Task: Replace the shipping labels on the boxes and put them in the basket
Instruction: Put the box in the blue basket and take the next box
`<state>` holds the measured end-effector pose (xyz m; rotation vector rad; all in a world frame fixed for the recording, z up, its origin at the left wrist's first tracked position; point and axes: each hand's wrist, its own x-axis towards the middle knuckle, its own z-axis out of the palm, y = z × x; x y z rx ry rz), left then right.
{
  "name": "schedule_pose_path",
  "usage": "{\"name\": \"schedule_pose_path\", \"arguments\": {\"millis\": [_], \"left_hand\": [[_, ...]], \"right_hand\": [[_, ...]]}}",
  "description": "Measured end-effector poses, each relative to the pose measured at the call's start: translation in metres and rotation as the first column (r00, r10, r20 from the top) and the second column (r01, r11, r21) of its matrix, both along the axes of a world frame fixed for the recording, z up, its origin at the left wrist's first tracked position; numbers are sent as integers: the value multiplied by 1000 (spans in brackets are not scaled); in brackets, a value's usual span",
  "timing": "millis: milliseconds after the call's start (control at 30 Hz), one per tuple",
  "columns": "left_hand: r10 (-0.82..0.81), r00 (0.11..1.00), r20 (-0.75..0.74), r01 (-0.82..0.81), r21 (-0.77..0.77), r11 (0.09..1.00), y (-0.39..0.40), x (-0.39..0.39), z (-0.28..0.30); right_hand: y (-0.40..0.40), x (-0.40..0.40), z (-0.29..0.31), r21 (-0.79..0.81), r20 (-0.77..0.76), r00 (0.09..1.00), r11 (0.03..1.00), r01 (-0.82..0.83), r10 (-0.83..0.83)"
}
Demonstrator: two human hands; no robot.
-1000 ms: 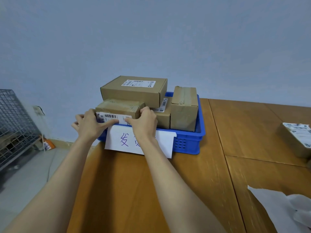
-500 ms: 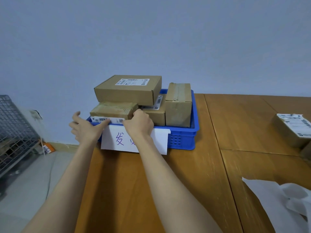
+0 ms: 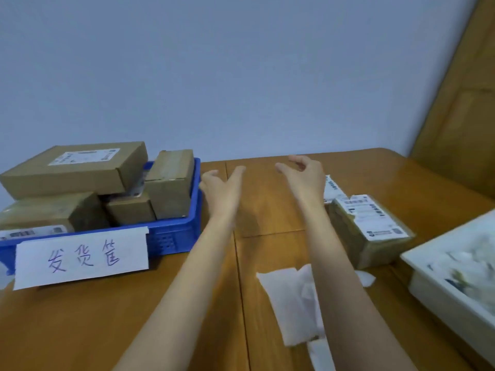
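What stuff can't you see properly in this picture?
- Head view: print on the taped box's label is too blurred to read.
- White tray is cut off by the right edge; its contents are blurred.
- Boxes low in the blue basket are hidden by its wall and paper sign.

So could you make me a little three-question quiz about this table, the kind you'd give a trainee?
1. True or false: both hands are holding a box right now.
2. Multiple choice: the blue basket carries on its front A) a handwritten paper sign, B) a metal lock, C) nothing.
3. Fill in: the labelled box outside the basket lies on the person's ____ side.

Key
1. False. The left hand and right hand hang over the table with relaxed fingers, holding nothing.
2. A. The paper sign hangs on the front wall.
3. Right, beside the right forearm, not yet in the basket.
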<state>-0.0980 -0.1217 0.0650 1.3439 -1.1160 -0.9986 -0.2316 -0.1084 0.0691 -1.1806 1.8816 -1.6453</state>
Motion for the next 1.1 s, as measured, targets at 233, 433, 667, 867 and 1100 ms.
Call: {"name": "schedule_pose_path", "arguments": {"millis": [233, 433, 667, 867, 1100], "left_hand": [[-568, 822, -31, 537, 372, 757, 34, -145, -39], [-631, 768, 114, 574, 317, 755, 40, -182, -89], [-503, 843, 193, 494, 93, 864, 65, -137, -33], [-347, 936, 67, 346, 23, 938, 103, -53, -2], [-156, 987, -33, 160, 148, 976, 163, 48, -17]], "right_hand": [[43, -142, -13, 526, -235, 944, 786, 324, -232], [66, -158, -43, 669, -150, 988, 731, 132, -41], [79, -123, -17, 509, -180, 983, 853, 117, -27], [114, -57, 1, 326, 29, 982, 927, -186, 187], [154, 32, -4, 379, 179, 860, 773, -509, 478]]}}
